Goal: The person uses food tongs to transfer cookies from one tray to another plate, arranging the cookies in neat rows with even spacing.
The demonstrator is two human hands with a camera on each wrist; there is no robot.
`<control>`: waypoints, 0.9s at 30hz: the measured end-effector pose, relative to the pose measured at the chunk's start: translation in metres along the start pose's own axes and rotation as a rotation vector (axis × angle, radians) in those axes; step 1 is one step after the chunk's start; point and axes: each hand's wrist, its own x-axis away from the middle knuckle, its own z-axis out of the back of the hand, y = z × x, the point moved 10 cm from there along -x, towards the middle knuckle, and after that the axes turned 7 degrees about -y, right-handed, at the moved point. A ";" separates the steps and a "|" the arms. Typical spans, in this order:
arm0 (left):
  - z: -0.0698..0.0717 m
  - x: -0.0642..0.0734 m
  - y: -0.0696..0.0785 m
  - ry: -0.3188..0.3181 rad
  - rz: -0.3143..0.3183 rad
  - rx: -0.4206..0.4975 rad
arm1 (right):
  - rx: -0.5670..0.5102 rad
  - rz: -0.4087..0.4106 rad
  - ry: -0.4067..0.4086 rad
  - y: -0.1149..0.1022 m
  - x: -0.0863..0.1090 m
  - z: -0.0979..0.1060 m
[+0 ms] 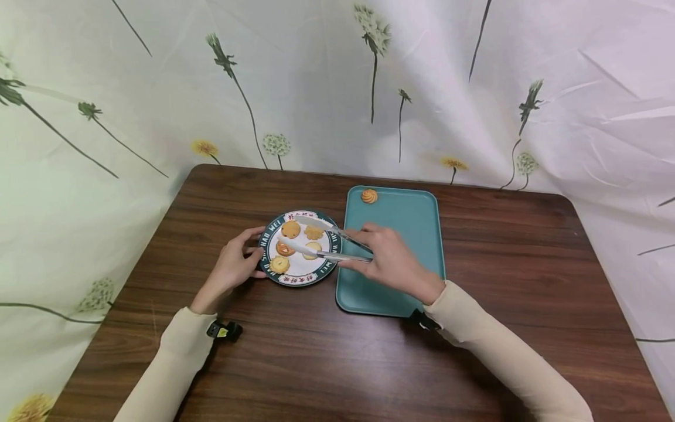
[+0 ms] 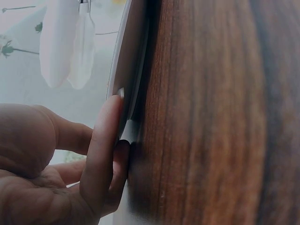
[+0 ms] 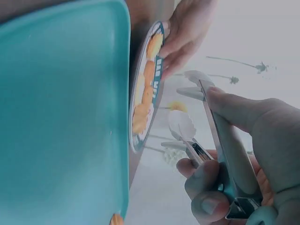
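Observation:
My right hand (image 1: 387, 258) grips metal tongs (image 3: 225, 140) with pale tips. Their arms stand apart over the plate, and no cookie shows between the tips in the right wrist view. A round plate (image 1: 302, 279) with a dark green patterned rim bears several cookies, among them a scalloped one (image 1: 279, 265), a round one (image 1: 290, 229) and a pretzel-shaped one (image 1: 285, 248). At the plate's left edge my left hand (image 1: 234, 264) holds the rim; its fingers (image 2: 104, 136) touch the edge in the left wrist view.
Right of the plate lies a teal rectangular tray (image 1: 411, 217), with one swirled cookie (image 1: 369, 196) in its far left corner. Both rest on a dark wooden table (image 1: 316, 363). A white curtain with printed dandelions (image 1: 327, 88) hangs behind the far edge.

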 end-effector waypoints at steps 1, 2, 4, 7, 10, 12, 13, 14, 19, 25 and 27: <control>0.000 0.000 0.000 0.001 0.000 0.000 | 0.006 -0.008 0.008 0.003 0.001 0.003; 0.001 0.000 0.001 0.001 -0.002 -0.001 | 0.012 -0.017 0.015 0.005 0.001 0.005; 0.001 0.000 0.001 0.002 -0.004 -0.002 | 0.022 -0.028 0.030 0.010 0.002 0.010; 0.001 0.000 0.001 0.004 -0.005 -0.003 | 0.039 -0.050 0.055 0.018 0.004 0.017; 0.001 0.000 0.000 0.004 -0.007 -0.002 | 0.048 -0.066 0.082 0.025 0.006 0.023; 0.001 0.000 0.000 0.004 -0.012 0.000 | 0.056 -0.075 0.095 0.030 0.007 0.025; 0.000 0.000 0.000 0.004 -0.015 0.002 | 0.063 -0.078 0.099 0.031 0.008 0.027; 0.000 0.000 0.001 0.005 -0.018 0.003 | 0.068 -0.081 0.101 0.034 0.010 0.027; 0.000 0.000 0.002 0.005 -0.029 -0.004 | 0.095 -0.117 0.099 0.045 0.015 0.032; 0.000 0.000 0.001 0.004 -0.014 -0.003 | 0.136 -0.164 0.106 0.061 0.018 0.038; 0.000 0.000 0.001 0.003 -0.009 -0.001 | 0.150 -0.175 0.107 0.065 0.020 0.040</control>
